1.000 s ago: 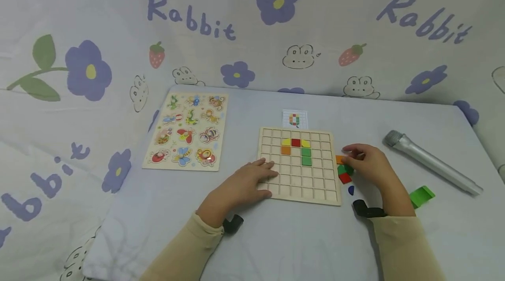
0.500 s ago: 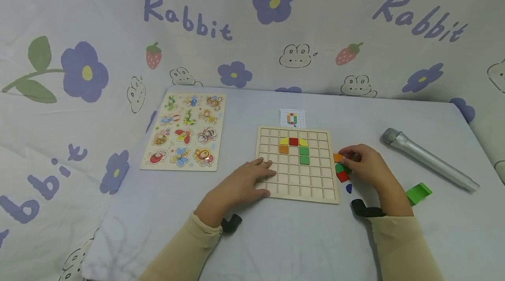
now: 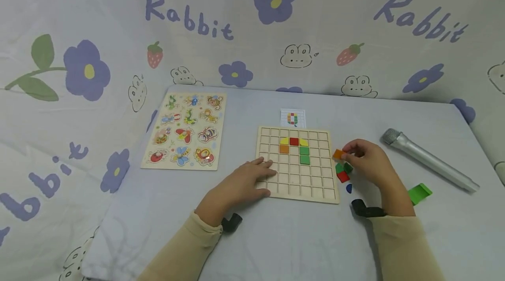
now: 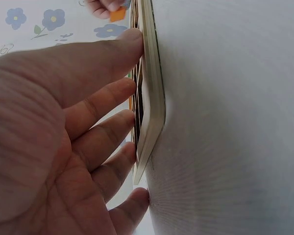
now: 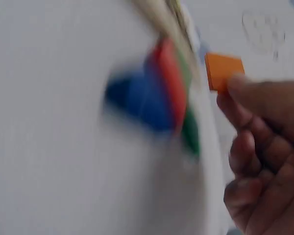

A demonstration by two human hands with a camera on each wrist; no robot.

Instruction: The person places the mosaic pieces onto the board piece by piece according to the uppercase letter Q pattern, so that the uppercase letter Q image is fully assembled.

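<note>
This looks like a play corner; whether it is in a home or a studio cannot be told. At twelve o'clock, a cloth [image 3: 331, 13] printed with flowers [image 3: 276, 2], strawberries [image 3: 155, 55], rabbits [image 3: 296, 57] and the word "Rabbit" hangs behind a white-covered table [image 3: 300, 237]. Around a wooden grid board [image 3: 300, 180] with coloured tiles [image 3: 304, 151] lie an insect puzzle [image 3: 183, 134] at ten o'clock and a silver microphone [image 3: 432, 160] at three.

A white fabric backdrop [image 3: 331, 9] — printed with purple flowers [image 3: 276, 2], red strawberries [image 3: 155, 56] and "Rabbit" lettering [image 3: 190, 19] — rises behind and beside a white-covered table [image 3: 300, 246].
</note>
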